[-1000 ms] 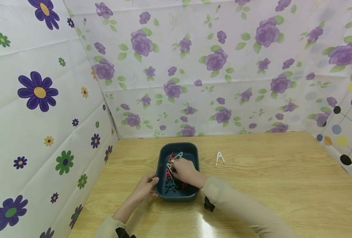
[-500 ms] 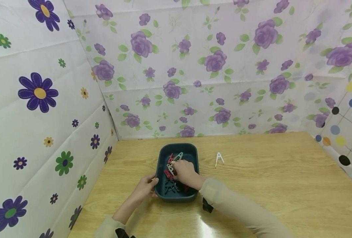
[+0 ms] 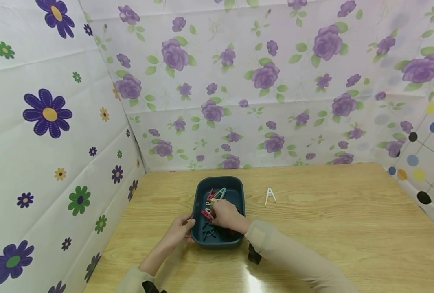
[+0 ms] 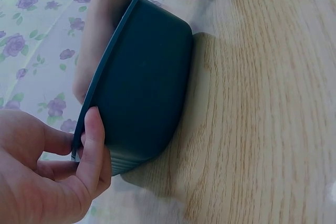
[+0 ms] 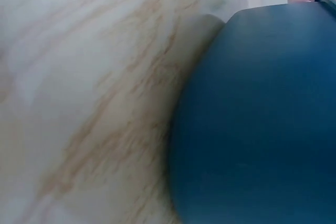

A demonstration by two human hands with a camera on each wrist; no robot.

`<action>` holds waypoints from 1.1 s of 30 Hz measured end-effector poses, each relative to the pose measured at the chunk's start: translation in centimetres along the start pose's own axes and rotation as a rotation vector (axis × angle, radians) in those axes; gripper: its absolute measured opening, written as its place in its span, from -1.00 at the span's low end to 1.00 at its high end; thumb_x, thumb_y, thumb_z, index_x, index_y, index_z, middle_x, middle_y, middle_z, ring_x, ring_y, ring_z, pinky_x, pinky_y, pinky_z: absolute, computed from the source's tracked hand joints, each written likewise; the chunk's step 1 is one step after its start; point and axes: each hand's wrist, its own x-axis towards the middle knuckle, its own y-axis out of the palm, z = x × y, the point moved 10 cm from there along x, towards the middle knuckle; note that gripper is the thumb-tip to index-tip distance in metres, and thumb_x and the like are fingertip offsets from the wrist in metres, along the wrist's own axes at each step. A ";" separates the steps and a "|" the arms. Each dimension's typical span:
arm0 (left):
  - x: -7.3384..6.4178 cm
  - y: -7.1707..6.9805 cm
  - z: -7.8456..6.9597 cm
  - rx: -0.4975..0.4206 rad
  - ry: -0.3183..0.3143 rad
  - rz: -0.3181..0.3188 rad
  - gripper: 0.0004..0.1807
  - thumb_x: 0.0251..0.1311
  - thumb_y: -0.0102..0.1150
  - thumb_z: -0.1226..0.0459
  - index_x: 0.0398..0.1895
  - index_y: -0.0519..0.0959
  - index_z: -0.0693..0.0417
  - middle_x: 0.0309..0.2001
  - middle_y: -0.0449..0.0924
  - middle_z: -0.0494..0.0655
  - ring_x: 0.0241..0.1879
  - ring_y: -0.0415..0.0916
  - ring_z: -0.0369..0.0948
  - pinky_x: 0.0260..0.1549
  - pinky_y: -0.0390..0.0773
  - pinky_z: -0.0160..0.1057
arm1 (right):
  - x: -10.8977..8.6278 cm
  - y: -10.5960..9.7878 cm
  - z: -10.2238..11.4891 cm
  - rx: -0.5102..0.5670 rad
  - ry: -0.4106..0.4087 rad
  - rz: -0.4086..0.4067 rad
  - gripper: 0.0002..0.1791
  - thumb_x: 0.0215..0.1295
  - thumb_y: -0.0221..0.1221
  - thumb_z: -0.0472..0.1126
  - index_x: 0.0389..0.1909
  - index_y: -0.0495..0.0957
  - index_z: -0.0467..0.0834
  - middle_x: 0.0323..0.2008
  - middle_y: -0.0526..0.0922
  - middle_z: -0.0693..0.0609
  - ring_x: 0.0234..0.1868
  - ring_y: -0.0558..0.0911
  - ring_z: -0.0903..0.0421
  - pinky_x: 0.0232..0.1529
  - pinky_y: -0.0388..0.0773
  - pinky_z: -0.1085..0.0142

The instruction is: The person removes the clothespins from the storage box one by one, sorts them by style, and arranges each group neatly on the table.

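Observation:
A dark blue rectangular bin (image 3: 220, 245) stands on the table and holds several clothespins. My left hand (image 3: 179, 228) grips the bin's left rim; in the left wrist view the thumb and fingers pinch its edge. My right hand (image 3: 227, 213) reaches down into the bin, its fingers curled among the clips and its fingertips partly hidden. Beside those fingertips lie a red clip (image 3: 207, 215) and part of a white one. Farther back are a light teal clip (image 3: 220, 193) and another red clip (image 3: 211, 194). Dark clips (image 3: 208, 230) lie at the near end.
A white clothespin (image 3: 270, 195) lies on the wooden table (image 3: 330, 211) to the right of the bin. Flower-patterned sheets (image 3: 209, 81) hang behind the table and along its left side. In the right wrist view, the bin's outer wall (image 5: 257, 119) fills much of the frame.
My right hand has shifted slightly toward me within the bin. The white and red clips by its fingertips have moved and turned. The left hand keeps its hold on the rim.

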 end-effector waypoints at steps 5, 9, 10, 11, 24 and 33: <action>0.1 0.0 0.0 0.005 -0.004 -0.010 -0.53 0.48 -0.17 0.32 0.38 0.22 0.36 -0.25 0.55 0.25 -0.53 0.52 -0.25 -0.45 0.64 -0.16 | 0.1 0.0 -1.1 0.126 0.060 -0.009 -0.56 -0.03 0.45 -0.14 -0.19 0.46 -0.12 -0.42 0.59 0.06 -0.48 0.51 0.22 -0.50 0.46 0.37; 0.1 0.0 0.0 0.005 -0.005 -0.014 -0.53 0.48 -0.17 0.32 0.39 0.22 0.34 -0.20 0.55 0.28 -0.52 0.52 -0.23 -0.46 0.64 -0.15 | 0.0 -0.6 -1.2 0.119 0.088 -0.001 -0.68 -0.07 0.49 -0.08 -0.43 0.57 -0.14 -0.54 0.59 0.09 -0.57 0.43 0.24 -0.55 0.36 0.41; 0.1 0.0 0.0 0.004 -0.006 -0.013 -0.53 0.49 -0.17 0.32 0.39 0.22 0.34 -0.19 0.55 0.28 -0.51 0.52 -0.22 -0.46 0.64 -0.15 | 0.0 -0.7 -1.2 0.107 0.091 0.005 -0.71 -0.06 0.48 -0.07 -0.51 0.58 -0.12 -0.59 0.57 0.11 -0.60 0.40 0.24 -0.57 0.32 0.42; 0.1 0.0 0.0 0.004 -0.005 -0.012 -0.52 0.49 -0.18 0.32 0.39 0.21 0.34 -0.18 0.55 0.30 -0.51 0.53 -0.22 -0.46 0.64 -0.15 | -0.1 -0.8 -1.2 0.103 0.085 0.006 -0.72 -0.06 0.48 -0.07 -0.59 0.58 -0.10 -0.65 0.55 0.12 -0.64 0.37 0.24 -0.59 0.28 0.42; 0.0 0.0 0.2 -0.001 -0.014 -0.017 -0.50 0.48 -0.16 0.33 0.40 0.18 0.37 -0.10 0.52 0.32 -0.44 0.55 -0.19 -0.40 0.66 -0.13 | -1.2 -3.4 -1.7 0.213 0.065 -0.037 -0.79 0.10 0.32 -0.12 -0.56 0.51 -0.10 -0.69 0.38 0.15 -0.70 0.30 0.23 -0.64 0.23 0.42; 0.1 0.0 0.3 0.008 -0.015 -0.027 -0.53 0.47 -0.15 0.33 0.37 0.23 0.34 -0.20 0.53 0.25 -0.47 0.53 -0.21 -0.42 0.66 -0.15 | -1.4 -5.2 -2.2 0.277 0.014 -0.143 -0.78 0.14 0.29 -0.12 -0.25 0.60 -0.15 -0.44 0.65 0.04 -0.61 0.48 0.26 -0.57 0.43 0.42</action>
